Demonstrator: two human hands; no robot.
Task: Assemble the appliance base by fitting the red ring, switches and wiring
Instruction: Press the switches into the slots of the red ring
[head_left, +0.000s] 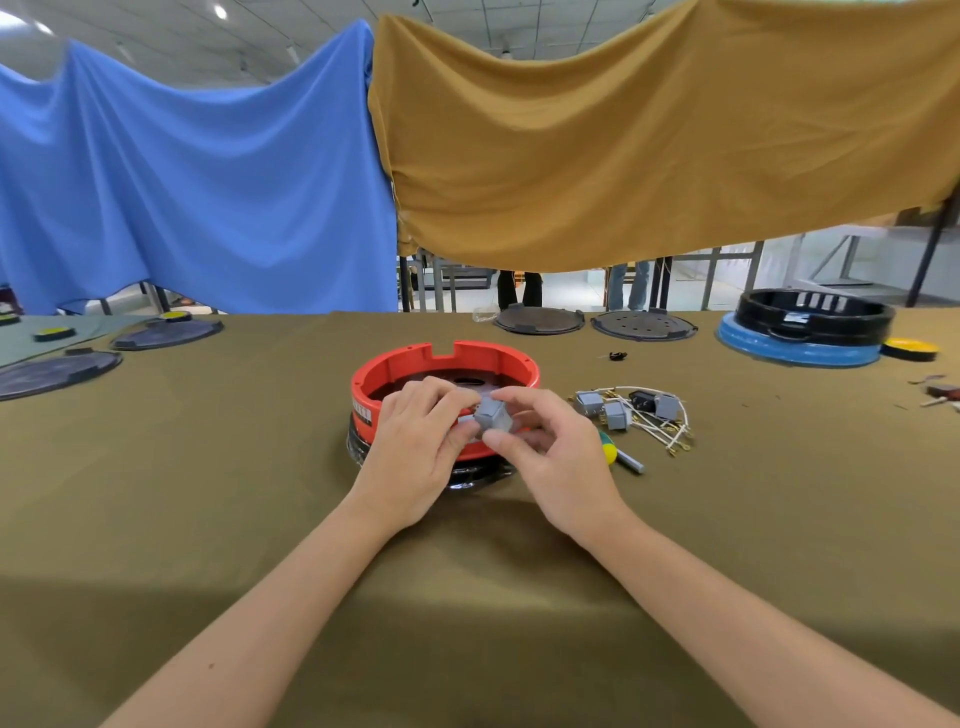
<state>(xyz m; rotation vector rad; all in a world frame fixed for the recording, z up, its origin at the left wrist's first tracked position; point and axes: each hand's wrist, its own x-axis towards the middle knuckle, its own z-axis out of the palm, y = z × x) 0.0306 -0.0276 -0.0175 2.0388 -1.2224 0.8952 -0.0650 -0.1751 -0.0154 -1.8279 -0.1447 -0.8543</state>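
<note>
Both hands, left hand (415, 447) and right hand (550, 447), pinch a boxy grey switch (492, 415) over the round red ring (415, 358).

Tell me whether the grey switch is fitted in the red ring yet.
Not fitted. The grey switch is held by both hands at the red ring.

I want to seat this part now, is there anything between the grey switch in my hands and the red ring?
Nothing visible. Both the left hand and right hand pinch the grey switch right at the near wall of the red ring; only your own fingers sit around it.
</note>
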